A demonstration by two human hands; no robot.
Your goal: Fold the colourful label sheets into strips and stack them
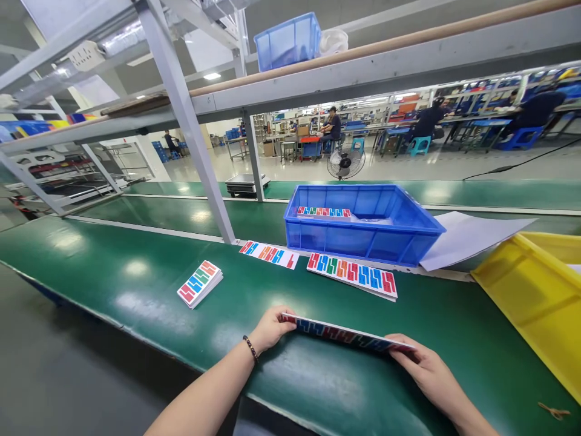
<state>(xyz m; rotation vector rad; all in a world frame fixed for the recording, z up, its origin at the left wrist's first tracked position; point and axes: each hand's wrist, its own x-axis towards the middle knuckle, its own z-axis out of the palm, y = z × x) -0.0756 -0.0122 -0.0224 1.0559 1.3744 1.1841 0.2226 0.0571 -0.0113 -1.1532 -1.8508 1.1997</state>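
Note:
Between my two hands is a long printed card strip [344, 334], tilted so its coloured shapes face me; whether it is one card or a thin stack I cannot tell. My left hand [271, 330] pinches its left end, thumb in front. At its right end, my right hand [420, 360] grips it the same way. Just beyond lies a stack of long printed cards [351, 275]. To its left rests another printed strip [269, 254] with gaps in its pattern. A shorter stack of cards [200, 283] sits farther left on the green table.
A blue bin [349, 239] with printed strips inside stands behind the stacks. White sheets [472, 238] and a yellow bin [531, 297] are at right. A metal post [190, 127] rises from the green table [104, 260]. A brown tie [554, 412] lies near right.

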